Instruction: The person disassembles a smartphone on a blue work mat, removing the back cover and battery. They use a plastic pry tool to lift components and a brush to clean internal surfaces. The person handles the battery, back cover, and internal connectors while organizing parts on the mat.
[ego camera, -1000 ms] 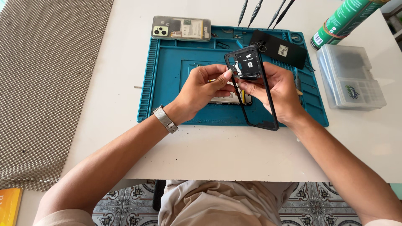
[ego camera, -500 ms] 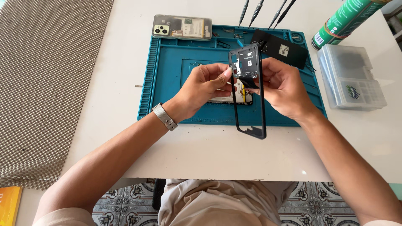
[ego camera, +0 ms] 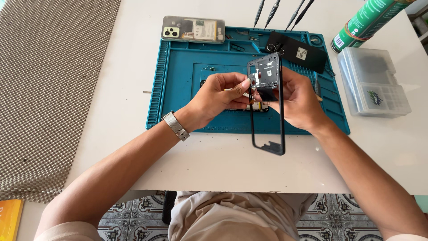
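Head view looks down on our white counter [ego camera: 111,134], with a wide brown woven mat [ego camera: 49,89] draped over its left edge. A teal rubber work mat [ego camera: 178,76] with ridged borders and small trays lies at the counter's middle, toward the far edge. At the right edge sits a clear plastic compartment box [ego camera: 373,82], and beyond it, near the far right corner, a green spray can [ego camera: 368,22] lies tilted. A black phone back cover [ego camera: 296,51] rests on the work mat's far right part, and a pale opened phone [ego camera: 193,29] with exposed camera lenses lies across the mat's far left border. Four dark slim tools [ego camera: 278,11] stand in a row at the far edge.

We hold the thin black rectangular phone frame [ego camera: 267,111] upright above the work mat's near edge, its lower end hanging over the bare counter. Our right hand [ego camera: 301,100] is clamped on the frame's right side, fingers wrapped behind it. Our left hand [ego camera: 218,96], a metal watch band [ego camera: 175,126] on its wrist, pinches at the frame's upper left edge with thumb and forefinger together.
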